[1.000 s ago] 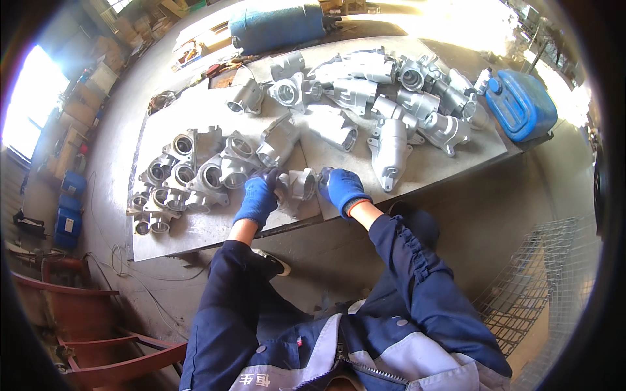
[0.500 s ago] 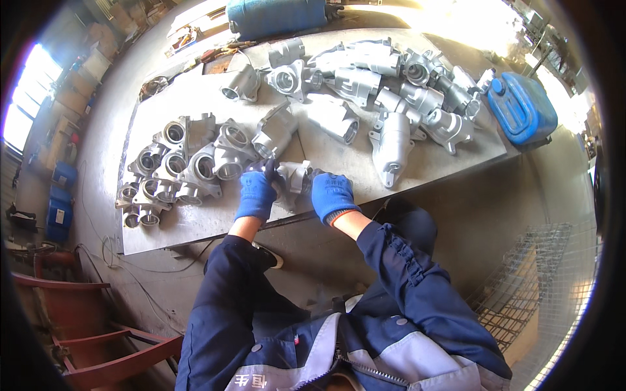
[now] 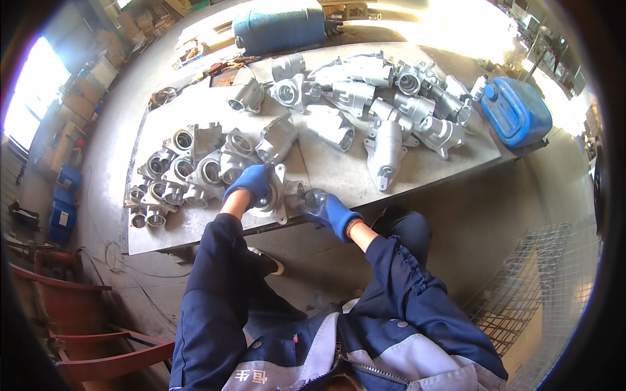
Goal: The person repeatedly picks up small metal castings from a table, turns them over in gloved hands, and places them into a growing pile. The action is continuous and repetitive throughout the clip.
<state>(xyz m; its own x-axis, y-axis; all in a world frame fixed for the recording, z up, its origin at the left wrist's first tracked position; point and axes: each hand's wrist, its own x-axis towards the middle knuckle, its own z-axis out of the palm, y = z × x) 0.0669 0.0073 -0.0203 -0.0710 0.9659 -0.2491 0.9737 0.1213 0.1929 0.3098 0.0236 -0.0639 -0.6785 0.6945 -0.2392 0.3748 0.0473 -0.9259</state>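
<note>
We have before us a wide grey table [image 3: 186,228], with a blue drum [image 3: 279,27] beyond its far side and a blue jug [image 3: 518,114] at its right end. Silver metal parts [image 3: 386,153] crowd it. One flanged piece [image 3: 281,192] is at the near edge, between our hands: our left hand [image 3: 251,182] grips its left side; our right hand [image 3: 330,210] meets its right end, fingers bent, though we cannot tell how firmly.

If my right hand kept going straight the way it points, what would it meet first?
Likely the silver metal casting between the hands: the right hand points up-left at its near end. They may already touch; depth is unclear.
</note>
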